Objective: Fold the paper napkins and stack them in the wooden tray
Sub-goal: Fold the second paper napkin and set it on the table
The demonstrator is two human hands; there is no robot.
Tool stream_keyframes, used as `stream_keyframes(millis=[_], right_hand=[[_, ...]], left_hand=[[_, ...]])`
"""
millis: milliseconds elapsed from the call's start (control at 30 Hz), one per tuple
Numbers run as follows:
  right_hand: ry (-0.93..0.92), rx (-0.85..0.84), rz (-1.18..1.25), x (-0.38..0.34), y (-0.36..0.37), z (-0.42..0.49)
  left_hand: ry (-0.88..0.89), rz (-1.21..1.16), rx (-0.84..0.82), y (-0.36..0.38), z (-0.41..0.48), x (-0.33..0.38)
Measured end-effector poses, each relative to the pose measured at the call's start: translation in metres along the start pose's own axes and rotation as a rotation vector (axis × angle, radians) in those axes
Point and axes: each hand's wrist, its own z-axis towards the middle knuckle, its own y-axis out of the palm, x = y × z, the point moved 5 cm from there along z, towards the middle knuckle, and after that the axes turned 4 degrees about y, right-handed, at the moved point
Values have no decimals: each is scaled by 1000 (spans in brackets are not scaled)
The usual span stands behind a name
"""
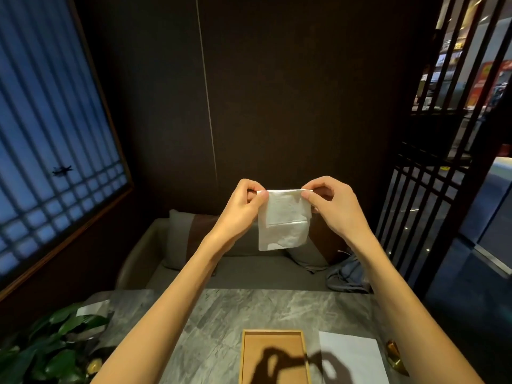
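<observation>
A white paper napkin [284,218] hangs in the air in front of me, folded over so one flap ends partway down. My left hand [243,206] pinches its top left corner and my right hand [332,202] pinches its top right corner. Both hands are held high above the grey marble table [221,322]. The wooden tray [245,356] lies on the table at the bottom centre with nothing inside but the shadow of my hands. A flat white napkin [352,358] lies on the table just right of the tray.
A leafy plant [50,347] stands at the table's left corner. A small gold object [394,356] sits at the right edge. Beyond the table is a grey sofa [235,267] with cushions and a bundled cloth [346,275]. A dark lattice screen [421,206] stands at right.
</observation>
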Motion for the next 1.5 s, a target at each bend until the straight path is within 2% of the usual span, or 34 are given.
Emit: stream_keyframes(millis=[67, 167, 267, 367, 500, 700, 833, 1000, 1100, 1167, 1200, 1267, 1333, 1367, 1467, 1500], right_hand=[[13, 17, 49, 0, -2, 0], [71, 57, 131, 7, -9, 2], [125, -125, 209, 16, -5, -1], [65, -244, 250, 19, 1, -11], [18, -183, 67, 19, 0, -14], [-6, -186, 17, 16, 0, -14], [-37, -124, 49, 8, -3, -14], [-48, -40, 25, 1, -6, -14], [-48, -28, 0, -1, -10, -12], [-18, -58, 67, -2, -12, -10], [4, -69, 106, -4, -13, -10], [45, -3, 88, -2, -14, -7], [143, 125, -24, 2, -17, -8], [224, 122, 25, 5, -15, -10], [504, -149, 568, 6, 13, -21], [544, -163, 673, 8, 19, -23]], left_hand=[[-99, -169, -108, 8, -6, -5], [-151, -184, -136, 15, -12, -14], [-132, -194, -50, 13, -11, -16], [-44, -128, 23, 9, -6, -6], [74, 46, 61, 8, -5, 4], [104, 46, -80, 9, -8, 2], [130, 132, 9, 4, -5, 3], [231, 368, 109, 1, -4, 10], [209, 241, 17, -2, -4, 13], [120, 66, -70, -2, -4, 12], [87, 23, -75, -2, -5, 9], [97, 91, 10, -3, -6, 8], [189, 227, 167, -5, -10, 11], [292, 304, 241, -4, -15, 15], [745, 726, 302, 17, -35, 23], [847, 827, 287, 25, -41, 21]])
